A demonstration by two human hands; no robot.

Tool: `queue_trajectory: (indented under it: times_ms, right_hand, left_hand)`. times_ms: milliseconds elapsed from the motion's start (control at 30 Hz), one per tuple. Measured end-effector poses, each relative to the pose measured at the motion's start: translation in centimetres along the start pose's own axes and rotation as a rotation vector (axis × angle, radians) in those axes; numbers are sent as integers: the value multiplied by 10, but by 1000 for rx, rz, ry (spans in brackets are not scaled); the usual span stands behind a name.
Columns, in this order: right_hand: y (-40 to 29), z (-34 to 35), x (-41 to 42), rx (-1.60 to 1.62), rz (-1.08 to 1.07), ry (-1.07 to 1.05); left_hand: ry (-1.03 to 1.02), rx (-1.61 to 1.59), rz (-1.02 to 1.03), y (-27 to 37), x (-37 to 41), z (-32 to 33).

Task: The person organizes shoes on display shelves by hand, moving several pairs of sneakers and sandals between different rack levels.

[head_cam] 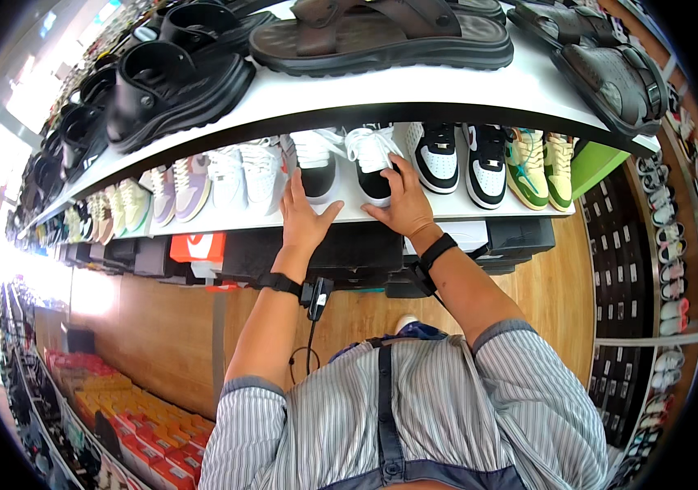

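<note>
A pair of black-and-white sneakers with white laces stands side by side on the white lower shelf [349,214]. My left hand [303,217] is at the outer side of the left black-and-white sneaker [318,177], fingers extended and thumb spread wide. Around the front of the right black-and-white sneaker [371,180] my right hand [409,205] has its fingers against the side near the laces and its thumb by the toe. Both shoes rest toe-forward on the shelf, their heels hidden under the upper shelf. Each wrist bears a black strap with a device.
Above, the upper shelf [385,89] carries dark sandals [379,46]; its front edge overhangs the sneakers. White sneakers [244,177] stand at left, black-and-white low-tops [456,165] and yellow-green sneakers [529,171] at right. Shoe boxes [324,254] are stacked below. A cable [310,343] hangs from my left wrist.
</note>
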State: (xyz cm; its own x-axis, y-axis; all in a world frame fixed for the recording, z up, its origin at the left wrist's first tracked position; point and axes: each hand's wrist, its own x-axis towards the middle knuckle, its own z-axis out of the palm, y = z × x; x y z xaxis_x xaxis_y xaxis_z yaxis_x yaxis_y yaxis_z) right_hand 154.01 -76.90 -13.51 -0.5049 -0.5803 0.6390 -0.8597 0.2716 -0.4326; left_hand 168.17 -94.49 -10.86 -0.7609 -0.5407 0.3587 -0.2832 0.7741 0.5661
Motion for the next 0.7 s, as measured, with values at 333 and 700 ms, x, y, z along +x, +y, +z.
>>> queue_trajectory:
  times_ms: [333, 700]
  right_hand:
    - [-12, 6, 0, -97, 86, 34]
    - [-53, 17, 5, -115, 447, 55]
  left_hand:
    - [104, -98, -37, -29, 45, 40]
    - [6, -209, -78, -20, 35, 24]
